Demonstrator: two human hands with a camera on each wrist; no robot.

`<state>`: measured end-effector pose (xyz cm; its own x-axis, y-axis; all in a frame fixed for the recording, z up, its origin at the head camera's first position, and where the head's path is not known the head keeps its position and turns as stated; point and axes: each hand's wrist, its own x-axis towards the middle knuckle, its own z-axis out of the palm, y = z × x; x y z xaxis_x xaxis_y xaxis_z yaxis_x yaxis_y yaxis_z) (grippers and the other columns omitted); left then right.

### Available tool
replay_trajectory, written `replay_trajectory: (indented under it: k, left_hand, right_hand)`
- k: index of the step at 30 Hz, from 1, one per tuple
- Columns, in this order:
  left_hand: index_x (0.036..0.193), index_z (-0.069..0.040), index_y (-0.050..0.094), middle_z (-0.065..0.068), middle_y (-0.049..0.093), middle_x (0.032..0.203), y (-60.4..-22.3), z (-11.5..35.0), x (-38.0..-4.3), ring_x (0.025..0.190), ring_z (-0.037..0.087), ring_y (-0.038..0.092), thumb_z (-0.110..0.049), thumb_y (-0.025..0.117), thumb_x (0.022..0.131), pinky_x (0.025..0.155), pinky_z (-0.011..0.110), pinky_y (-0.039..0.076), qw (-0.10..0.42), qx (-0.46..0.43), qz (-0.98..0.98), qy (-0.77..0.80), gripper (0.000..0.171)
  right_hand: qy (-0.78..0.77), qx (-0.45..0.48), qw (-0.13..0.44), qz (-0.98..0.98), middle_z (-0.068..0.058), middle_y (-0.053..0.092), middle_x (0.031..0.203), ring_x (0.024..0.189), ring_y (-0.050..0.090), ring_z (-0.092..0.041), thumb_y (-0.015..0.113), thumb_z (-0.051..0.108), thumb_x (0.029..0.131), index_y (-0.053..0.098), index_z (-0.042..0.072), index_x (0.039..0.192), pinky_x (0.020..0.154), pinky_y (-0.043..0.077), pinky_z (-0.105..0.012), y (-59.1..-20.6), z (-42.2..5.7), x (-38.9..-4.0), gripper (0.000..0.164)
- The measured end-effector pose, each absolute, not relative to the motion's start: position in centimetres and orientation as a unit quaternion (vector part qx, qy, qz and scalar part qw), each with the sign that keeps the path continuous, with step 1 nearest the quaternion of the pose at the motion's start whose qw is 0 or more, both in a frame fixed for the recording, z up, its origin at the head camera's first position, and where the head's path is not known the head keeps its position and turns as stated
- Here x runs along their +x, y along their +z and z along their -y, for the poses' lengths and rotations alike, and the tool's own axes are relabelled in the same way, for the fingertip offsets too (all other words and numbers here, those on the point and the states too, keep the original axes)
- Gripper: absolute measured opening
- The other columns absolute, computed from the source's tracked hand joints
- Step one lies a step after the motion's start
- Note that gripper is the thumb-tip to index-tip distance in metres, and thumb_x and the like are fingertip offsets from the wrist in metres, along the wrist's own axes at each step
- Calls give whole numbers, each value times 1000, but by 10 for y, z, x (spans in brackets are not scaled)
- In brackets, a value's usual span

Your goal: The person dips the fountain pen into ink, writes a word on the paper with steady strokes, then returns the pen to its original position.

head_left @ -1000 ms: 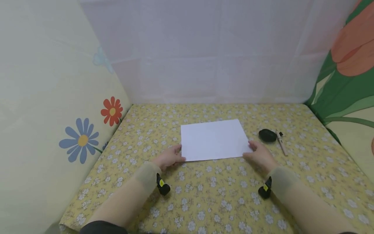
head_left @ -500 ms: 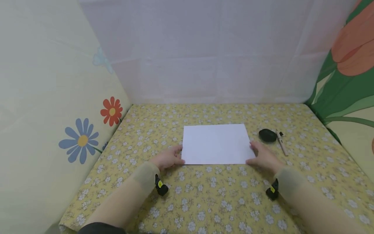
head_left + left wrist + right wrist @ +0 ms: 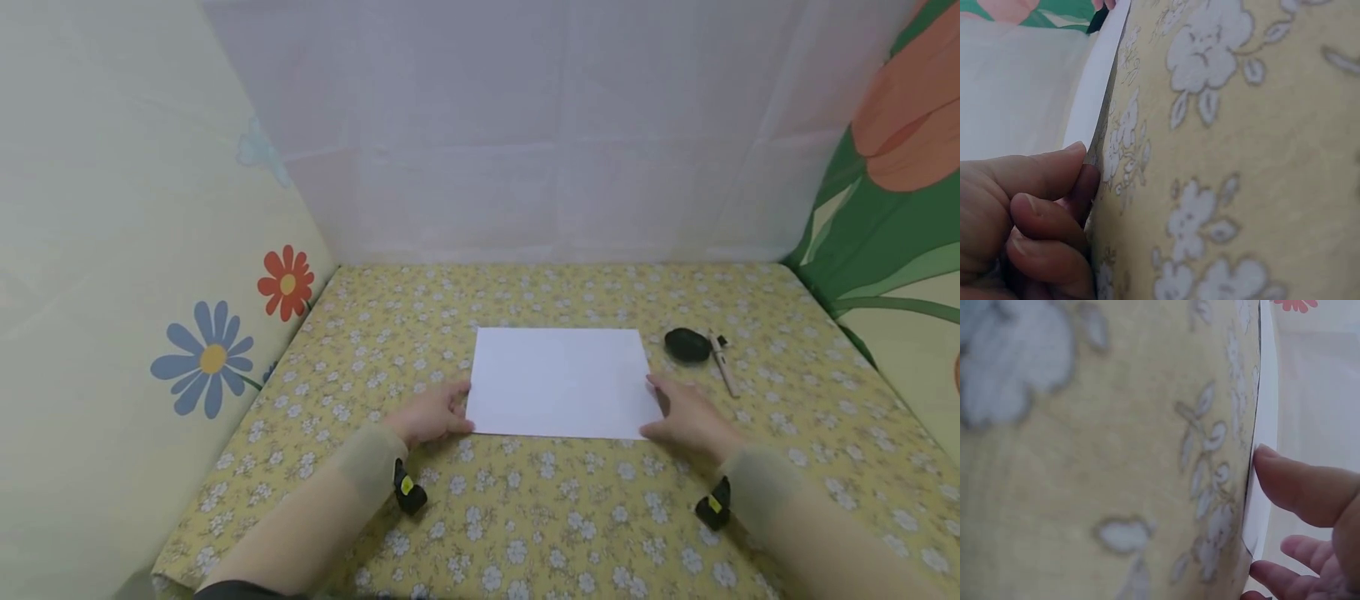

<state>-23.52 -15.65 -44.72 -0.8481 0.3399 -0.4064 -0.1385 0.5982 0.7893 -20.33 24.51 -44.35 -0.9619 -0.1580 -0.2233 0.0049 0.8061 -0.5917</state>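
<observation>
A blank white sheet of paper (image 3: pixel 561 382) lies on the table between both hands. At its near left corner is my left hand (image 3: pixel 426 414); in the left wrist view that hand pinches the corner of the paper (image 3: pixel 1094 94), thumb above and a finger beneath, the other fingers curled. My right hand (image 3: pixel 693 417) rests at the near right corner. In the right wrist view its thumb (image 3: pixel 1300 484) touches the paper's near edge (image 3: pixel 1263 431), while its fingers (image 3: pixel 1282 578) stay spread apart beside the right edge.
A yellow floral cloth (image 3: pixel 517 517) covers the table. Right of the paper lie a dark oval object (image 3: pixel 687 345) and a slim beige pen-like stick (image 3: pixel 723 365) with a small black piece beside it. A white sheet (image 3: pixel 465 125) hangs behind the table.
The paper has come nearer to me, shifted right and turned slightly clockwise. My right hand moved right and nearer with it; the left hand shifted slightly nearer.
</observation>
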Motion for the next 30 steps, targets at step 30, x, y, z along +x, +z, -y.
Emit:
replay_trajectory:
  k: [30]
  left_hand:
    - [152,-10,28,4,55,72,-437,154,-224,50,13,42,-17,72,87,47,27,39,256,93,-880,389,79]
  right_hand:
    - [-250,-89,123,-956,-28,28,150,134,21,-54,78,34,79,48,-3,138,106,15,-69,-448,-248,-192,76]
